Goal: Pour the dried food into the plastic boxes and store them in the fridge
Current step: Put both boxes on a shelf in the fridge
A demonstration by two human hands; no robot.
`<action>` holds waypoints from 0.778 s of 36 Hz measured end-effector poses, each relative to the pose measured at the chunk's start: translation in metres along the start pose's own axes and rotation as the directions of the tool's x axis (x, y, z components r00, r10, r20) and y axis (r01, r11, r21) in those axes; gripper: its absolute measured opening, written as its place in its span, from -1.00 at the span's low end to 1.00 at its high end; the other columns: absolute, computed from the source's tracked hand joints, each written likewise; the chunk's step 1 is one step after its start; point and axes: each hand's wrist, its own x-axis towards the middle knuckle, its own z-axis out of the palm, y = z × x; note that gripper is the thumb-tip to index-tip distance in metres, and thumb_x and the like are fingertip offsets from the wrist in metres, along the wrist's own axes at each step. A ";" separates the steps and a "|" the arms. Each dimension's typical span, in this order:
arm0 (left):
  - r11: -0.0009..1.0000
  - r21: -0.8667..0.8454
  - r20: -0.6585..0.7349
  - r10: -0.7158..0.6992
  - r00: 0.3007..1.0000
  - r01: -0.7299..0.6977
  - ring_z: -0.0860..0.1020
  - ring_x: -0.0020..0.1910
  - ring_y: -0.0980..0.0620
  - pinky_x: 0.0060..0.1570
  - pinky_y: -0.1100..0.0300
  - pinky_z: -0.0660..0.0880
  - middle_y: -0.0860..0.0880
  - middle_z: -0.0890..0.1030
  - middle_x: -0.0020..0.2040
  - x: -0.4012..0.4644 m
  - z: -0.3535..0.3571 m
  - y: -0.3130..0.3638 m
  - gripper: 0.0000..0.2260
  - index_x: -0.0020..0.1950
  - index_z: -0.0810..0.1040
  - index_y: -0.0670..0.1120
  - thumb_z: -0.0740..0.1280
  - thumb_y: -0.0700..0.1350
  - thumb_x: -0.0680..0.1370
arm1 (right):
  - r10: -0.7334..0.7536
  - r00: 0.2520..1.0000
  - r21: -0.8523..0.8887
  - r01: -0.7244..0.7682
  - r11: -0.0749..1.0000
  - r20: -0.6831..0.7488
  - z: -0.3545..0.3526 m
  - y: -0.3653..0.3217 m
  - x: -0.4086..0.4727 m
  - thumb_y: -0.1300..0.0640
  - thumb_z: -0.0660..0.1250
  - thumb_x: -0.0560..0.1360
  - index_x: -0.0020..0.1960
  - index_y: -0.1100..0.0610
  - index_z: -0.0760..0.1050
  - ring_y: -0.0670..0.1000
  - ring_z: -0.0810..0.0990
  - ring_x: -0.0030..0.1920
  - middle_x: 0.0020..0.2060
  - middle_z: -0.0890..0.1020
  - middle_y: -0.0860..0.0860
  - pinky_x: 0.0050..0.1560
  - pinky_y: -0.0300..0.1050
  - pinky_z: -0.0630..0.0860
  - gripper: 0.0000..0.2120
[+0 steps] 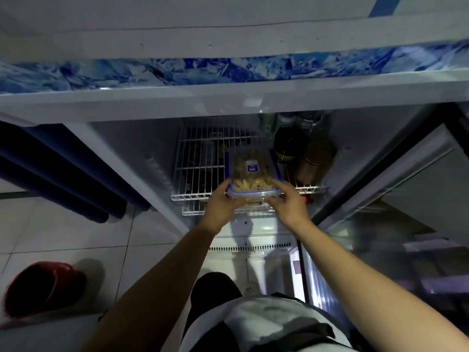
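Your left hand (pixel 223 201) curls its grip around the near left corner of the clear plastic box (pixel 252 174), fingers underneath and thumb up on the lid's edge. Your right hand (pixel 288 203) takes the near right corner the same way, its fingers bent against the box's side and front rim, so both grips are closed on the box. The box has a blue-edged clip lid with a small blue label on top, and pale dried food (pixel 250 185) shows through it. It sits lengthwise on the upper white wire shelf (pixel 198 168) of the open fridge (pixel 121 148), its near end reaching the shelf's front rail, right where your hands meet it. Just to the right of the box on the same shelf stand two dark round jars (pixel 304 153), one with a golden lid, and more jars or bottles, too dim to name, stand behind them. A second wire shelf (pixel 193 212) shows below the first. On the tiled floor at the far left lies a red bucket (pixel 43 288).
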 end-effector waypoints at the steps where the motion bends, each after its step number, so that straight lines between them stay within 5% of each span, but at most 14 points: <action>1: 1.000 0.017 -0.011 0.017 1.000 -0.017 0.65 0.16 0.02 0.13 0.13 0.61 0.05 0.69 0.15 0.006 0.001 0.000 -0.48 0.34 0.55 -0.01 0.53 -0.34 0.44 | -0.001 1.000 -0.062 0.001 0.998 -0.002 0.000 -0.001 0.005 0.21 0.45 0.51 0.42 0.06 0.46 0.13 0.47 0.36 0.39 0.46 0.12 0.37 0.04 0.42 -0.50; 7: 0.963 0.233 -0.072 0.152 0.986 -0.131 0.63 -0.03 0.34 0.09 0.24 0.59 0.21 0.68 -0.02 0.032 0.008 -0.002 -0.70 0.17 0.63 0.05 0.51 -0.23 0.49 | 0.011 0.998 -0.407 0.013 0.913 0.055 -0.004 -0.009 0.027 0.08 0.40 0.52 0.45 0.03 0.40 0.26 0.45 0.30 0.32 0.47 0.17 0.28 0.09 0.44 -0.48; 11: 0.823 0.558 -0.047 0.155 0.987 -0.103 0.62 0.15 -0.02 0.18 0.01 0.56 -0.08 0.64 0.23 0.046 0.013 -0.002 -0.66 0.37 0.56 -0.06 0.40 -0.10 0.59 | 0.119 0.991 -0.616 -0.053 0.786 0.067 -0.004 -0.015 0.036 -0.07 0.30 0.54 0.40 -0.03 0.38 0.25 0.28 0.40 0.37 0.42 0.11 0.39 0.22 0.26 -0.55; 16: 0.678 0.735 -0.068 0.045 0.997 0.019 0.51 0.32 -0.22 0.28 -0.11 0.47 -0.13 0.55 0.38 0.050 0.014 -0.008 -0.63 0.40 0.54 -0.04 0.36 0.01 0.60 | 0.165 0.978 -0.636 -0.049 0.770 0.124 -0.003 -0.010 0.037 -0.04 0.31 0.53 0.52 -0.08 0.22 0.24 0.16 0.48 0.49 0.29 0.08 0.46 0.20 0.18 -0.40; 22: 0.371 0.928 -0.031 -0.040 0.999 0.043 -0.08 0.62 -0.28 0.54 -0.24 -0.11 -0.11 -0.04 0.67 0.034 0.016 -0.028 -0.18 0.65 -0.08 0.12 0.36 0.17 0.56 | 0.161 0.982 -0.694 -0.046 0.719 0.101 0.003 0.006 0.023 -0.06 0.35 0.52 0.58 -0.17 -0.03 0.22 -0.14 0.59 0.61 0.02 -0.01 0.49 0.35 -0.04 -0.22; 28: 0.313 0.948 -0.038 -0.047 0.998 0.051 -0.15 0.62 -0.26 0.53 -0.23 -0.18 -0.10 -0.14 0.67 0.032 0.020 -0.030 -0.12 0.64 -0.19 0.14 0.37 0.16 0.55 | 0.148 0.984 -0.719 -0.032 0.694 0.099 0.009 0.009 0.020 -0.11 0.33 0.53 0.60 -0.16 -0.13 0.19 -0.28 0.58 0.62 -0.08 0.00 0.49 0.34 -0.16 -0.17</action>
